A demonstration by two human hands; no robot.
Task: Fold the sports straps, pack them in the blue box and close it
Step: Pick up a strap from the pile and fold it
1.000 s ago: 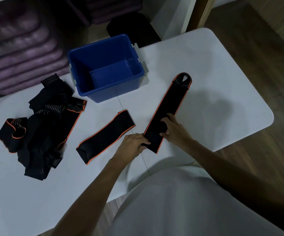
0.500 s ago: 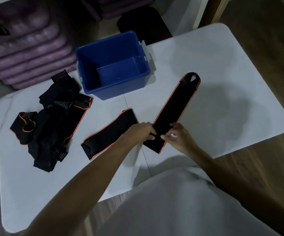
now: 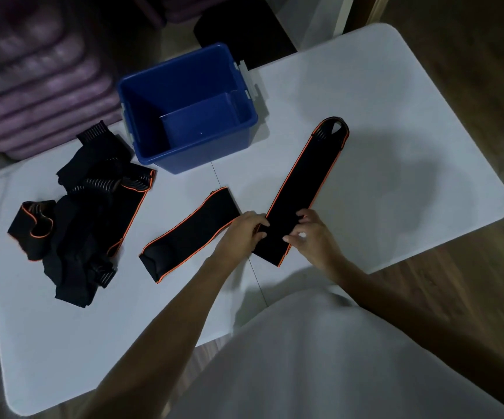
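Long black strap (image 3: pixel 302 189) flat on white table (image 3: pixel 395 116) right of open blue box (image 3: pixel 244 128), left hand (image 3: pixel 241 234) and right hand (image 3: pixel 314 237) pinching its near end at both edges, folded strap (image 3: pixel 190 234) beside, unfolded pile (image 3: pixel 84 207) far left

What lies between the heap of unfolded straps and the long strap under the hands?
One folded strap on the white table, seen in the head view, between the heap and the long strap.

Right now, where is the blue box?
In the head view, the blue box stands open at the table's far edge, centre-left, behind the folded strap.
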